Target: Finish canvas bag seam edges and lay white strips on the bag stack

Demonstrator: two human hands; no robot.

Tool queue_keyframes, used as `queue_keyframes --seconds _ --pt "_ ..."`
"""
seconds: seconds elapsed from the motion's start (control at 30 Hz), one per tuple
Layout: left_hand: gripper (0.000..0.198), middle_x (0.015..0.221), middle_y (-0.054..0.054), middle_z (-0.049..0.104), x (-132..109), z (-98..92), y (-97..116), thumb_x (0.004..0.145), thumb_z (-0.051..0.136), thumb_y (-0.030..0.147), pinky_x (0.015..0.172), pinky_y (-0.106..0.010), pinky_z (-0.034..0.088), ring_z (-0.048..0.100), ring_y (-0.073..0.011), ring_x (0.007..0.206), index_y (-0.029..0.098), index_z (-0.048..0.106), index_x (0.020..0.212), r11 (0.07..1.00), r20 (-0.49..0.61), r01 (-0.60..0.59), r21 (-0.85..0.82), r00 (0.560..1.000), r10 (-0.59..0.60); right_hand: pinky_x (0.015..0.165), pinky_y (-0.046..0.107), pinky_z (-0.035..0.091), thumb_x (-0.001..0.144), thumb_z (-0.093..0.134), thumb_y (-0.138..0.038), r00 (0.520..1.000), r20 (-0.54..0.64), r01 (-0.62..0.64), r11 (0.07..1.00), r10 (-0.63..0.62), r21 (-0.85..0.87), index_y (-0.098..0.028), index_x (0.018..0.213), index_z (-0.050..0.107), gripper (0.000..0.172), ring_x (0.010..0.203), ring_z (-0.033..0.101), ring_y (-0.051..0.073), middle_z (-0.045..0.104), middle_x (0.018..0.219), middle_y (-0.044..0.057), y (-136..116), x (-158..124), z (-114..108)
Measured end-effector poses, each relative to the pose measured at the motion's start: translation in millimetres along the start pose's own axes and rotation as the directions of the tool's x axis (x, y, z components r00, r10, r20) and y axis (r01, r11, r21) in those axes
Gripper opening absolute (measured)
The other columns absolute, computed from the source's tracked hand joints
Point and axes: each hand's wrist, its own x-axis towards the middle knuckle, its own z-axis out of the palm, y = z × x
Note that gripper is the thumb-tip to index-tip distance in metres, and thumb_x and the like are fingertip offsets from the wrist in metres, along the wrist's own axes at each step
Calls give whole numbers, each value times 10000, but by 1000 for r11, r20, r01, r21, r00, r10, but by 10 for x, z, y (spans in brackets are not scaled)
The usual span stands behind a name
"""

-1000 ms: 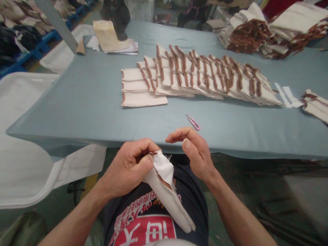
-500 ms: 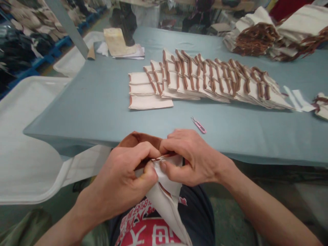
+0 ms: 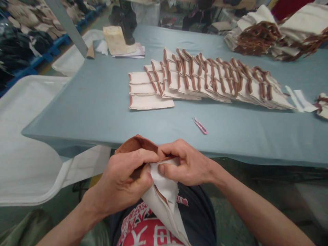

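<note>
Over my lap hangs a cream fabric piece (image 3: 164, 184) with brown lining and edging, its upper edge pinched in both hands. My left hand (image 3: 130, 174) is closed on the edge from the left, thumb against index finger. From the right, my right hand (image 3: 183, 164) grips the same edge, its thumb lying on the white cloth. The brown part (image 3: 137, 141) bulges up behind my left fingers. Just what sits between the fingertips is hidden. Beyond my hands, pink thread snips (image 3: 200, 125) lie on the blue-covered table (image 3: 102, 116).
A row of overlapping cream pieces with brown edging (image 3: 205, 77) spans the table. Bundles of similar pieces (image 3: 256, 36) are heaped at the back right. White plastic tubs (image 3: 33, 136) stand at the left, near a grey post (image 3: 66, 27). Papers (image 3: 128, 51) lie at the back left.
Both hands have shifted slightly left with the fabric, and my right hand sits a little lower. The grip on the edge stays closed. The brown part shows more behind my left hand.
</note>
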Motion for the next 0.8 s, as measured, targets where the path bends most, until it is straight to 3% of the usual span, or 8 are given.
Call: queue_keyframes --seconds 0.17,0.27,0.37,0.43,0.5,0.63,0.73,0.8 --pt "309 817 8 765 -16 23 -45 850 513 12 586 -198 468 650 -96 602 222 642 1037 998 -2 -65 8 998 65 465 216 251 812 564 -380 992 95 -114 902 82 417 -189 715 544 216 531 333 90 429 616 -49 189 -26 55" --pt "288 707 10 700 -45 70 -103 856 491 9 579 -211 463 633 -110 581 206 633 1010 993 9 -115 26 993 115 443 211 234 785 573 -364 987 80 -163 834 142 527 -188 726 555 186 498 327 85 438 597 -55 283 -42 136" --pt "294 705 9 668 -92 145 -184 859 494 -7 561 -224 448 614 -123 579 210 601 1026 976 -11 -208 65 978 209 437 204 228 762 554 -344 975 78 -219 823 210 524 -203 721 522 150 471 287 75 407 571 -78 283 -71 183" --pt "298 733 2 671 -113 189 -219 862 492 -15 559 -228 444 611 -127 593 211 582 1034 966 -2 -247 76 969 248 458 205 231 765 527 -313 979 45 -199 900 197 387 -213 702 481 126 492 290 75 384 586 -79 231 -99 166" --pt "284 720 6 667 -112 209 -216 864 482 -14 557 -229 443 610 -124 585 205 581 1016 966 27 -244 87 970 243 492 216 221 760 495 -234 991 9 -130 985 130 114 -214 677 450 97 515 289 77 354 588 -79 153 -126 115" --pt "245 660 37 650 -39 180 -129 863 458 0 569 -226 449 612 -110 556 206 577 919 966 63 -199 165 980 191 548 269 189 747 467 -116 999 45 14 926 3 -378 -207 660 412 138 530 258 83 309 566 -83 4 -134 -5" --pt "219 649 57 635 20 144 -78 848 465 21 548 -227 418 590 -95 536 210 567 895 963 42 -162 216 987 156 562 290 184 766 479 -108 999 36 48 867 -35 -495 -208 669 402 159 539 239 88 310 576 -86 -42 -106 -44" --pt "201 674 56 651 30 132 -72 847 479 44 542 -226 407 589 -91 543 213 563 915 961 25 -153 230 988 151 554 283 186 771 480 -108 998 31 67 877 -59 -476 -204 671 421 151 532 238 85 315 570 -88 -36 -91 -45"
